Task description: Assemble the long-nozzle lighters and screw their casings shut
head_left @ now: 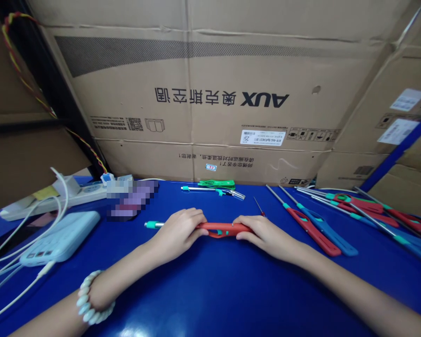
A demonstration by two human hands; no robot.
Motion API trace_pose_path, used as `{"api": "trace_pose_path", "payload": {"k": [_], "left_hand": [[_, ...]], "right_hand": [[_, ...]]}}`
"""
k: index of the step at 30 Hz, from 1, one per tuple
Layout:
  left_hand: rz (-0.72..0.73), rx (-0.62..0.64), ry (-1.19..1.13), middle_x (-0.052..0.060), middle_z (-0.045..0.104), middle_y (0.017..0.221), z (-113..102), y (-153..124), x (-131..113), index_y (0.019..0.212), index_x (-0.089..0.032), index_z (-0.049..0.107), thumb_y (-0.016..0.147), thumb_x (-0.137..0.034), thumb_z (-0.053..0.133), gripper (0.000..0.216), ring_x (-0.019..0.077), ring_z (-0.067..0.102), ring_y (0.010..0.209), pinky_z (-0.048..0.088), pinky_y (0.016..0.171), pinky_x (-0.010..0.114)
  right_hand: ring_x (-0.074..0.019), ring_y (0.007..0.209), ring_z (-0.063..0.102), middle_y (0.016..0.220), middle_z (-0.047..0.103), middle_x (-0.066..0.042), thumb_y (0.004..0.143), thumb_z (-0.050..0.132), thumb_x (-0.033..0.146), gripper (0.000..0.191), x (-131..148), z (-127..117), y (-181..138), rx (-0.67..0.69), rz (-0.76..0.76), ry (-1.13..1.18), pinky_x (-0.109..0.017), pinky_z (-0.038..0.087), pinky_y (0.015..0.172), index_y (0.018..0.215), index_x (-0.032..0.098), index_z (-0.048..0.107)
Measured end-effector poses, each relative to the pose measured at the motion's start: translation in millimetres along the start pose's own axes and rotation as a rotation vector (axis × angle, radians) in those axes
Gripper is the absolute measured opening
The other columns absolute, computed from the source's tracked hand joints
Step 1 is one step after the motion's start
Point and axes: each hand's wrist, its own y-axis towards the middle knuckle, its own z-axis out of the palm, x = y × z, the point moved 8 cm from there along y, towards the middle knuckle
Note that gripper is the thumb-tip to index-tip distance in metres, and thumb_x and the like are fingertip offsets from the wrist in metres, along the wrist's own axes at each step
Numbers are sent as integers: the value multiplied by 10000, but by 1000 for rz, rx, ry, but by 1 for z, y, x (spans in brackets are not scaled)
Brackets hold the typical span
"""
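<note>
Both grips closed on one red lighter (219,228): left hand (180,230) wrapped over the front of the body, right hand (263,234) clasping the handle end, fingers curled over the top. Lighter lies level and crosswise, low over the blue worktop (210,290) near its middle; cannot tell if it rests on the surface. Metal tube with teal collar (150,225) sticks out past the left hand, pointing left.

Bead bracelet (91,299) on the left wrist. To the right, well apart from the hands, a fanned row of red and blue lighters (315,229), tubes pointing toward the cardboard box (196,93). Behind the hands, a green lighter (215,184) with a loose tube piece (212,189) just in front of it. Thin red pin (258,206) near the right hand. Far left: power bank (61,236), power strip (52,196), white cables (21,243).

Risks, as judged:
- trigger loop shows between the hands, thumbs hidden; a stray squeeze could fire the lighter, with the tube aimed toward the cables
- opposing pull or twist from the two ends could split the shell and scatter small parts
- pin sits close to the right knuckles — a sideways shift of that hand could sweep it off or prick a finger
</note>
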Motion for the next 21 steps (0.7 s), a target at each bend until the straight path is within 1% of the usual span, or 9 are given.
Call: {"api": "trace_pose_path", "payload": {"k": [2, 4, 7, 10, 12, 16, 21], "left_hand": [[-9, -21, 71, 40, 591, 823, -2, 0, 0, 844, -155, 560, 930, -263, 487, 156, 202, 545, 753, 385, 681, 312], [-20, -31, 114, 43, 589, 826, -4, -1, -1, 842, -156, 555, 935, -259, 471, 162, 211, 541, 760, 379, 685, 323], [-25, -39, 115, 39, 591, 853, -7, -2, -2, 865, -167, 554, 928, -263, 481, 136, 218, 540, 810, 380, 731, 340], [-15, -21, 111, 29, 601, 876, -5, -2, -4, 859, -177, 555, 879, -288, 576, 114, 225, 541, 849, 373, 777, 356], [-7, 4, 127, 23, 608, 847, -3, -2, -5, 819, -176, 551, 848, -278, 624, 128, 225, 543, 833, 369, 753, 345], [11, 21, 223, 35, 610, 825, 0, -1, -9, 798, -163, 533, 849, -245, 625, 134, 224, 538, 794, 355, 703, 335], [34, -18, 382, 62, 596, 819, 1, -1, -16, 788, -148, 515, 869, -231, 590, 137, 237, 525, 769, 343, 679, 350]], "right_hand": [[-147, 680, 587, 797, 633, -22, 964, 403, 329, 221, -3, 1, 0, 35, 11, 24, -229, 408, 626, 923, 177, 558], [-147, 641, 573, 742, 616, -19, 975, 367, 316, 247, -6, -1, 0, 15, 24, -31, -231, 399, 608, 872, 174, 541], [-171, 680, 581, 770, 620, -37, 978, 358, 307, 239, -3, -4, 0, -55, 18, -176, -251, 397, 633, 877, 175, 530], [-192, 722, 590, 818, 630, -57, 982, 342, 308, 244, 3, -1, -1, -72, -1, -275, -268, 401, 647, 898, 175, 528], [-200, 722, 584, 822, 632, -61, 981, 344, 312, 248, 7, 2, -1, -71, -22, -333, -279, 399, 645, 888, 174, 528], [-204, 712, 565, 815, 632, -57, 980, 347, 308, 247, 11, 3, -2, -67, -47, -391, -295, 394, 646, 883, 171, 529], [-205, 747, 580, 847, 638, -57, 972, 362, 275, 208, 21, 1, -7, -71, -87, -442, -334, 388, 742, 927, 167, 534]]}}
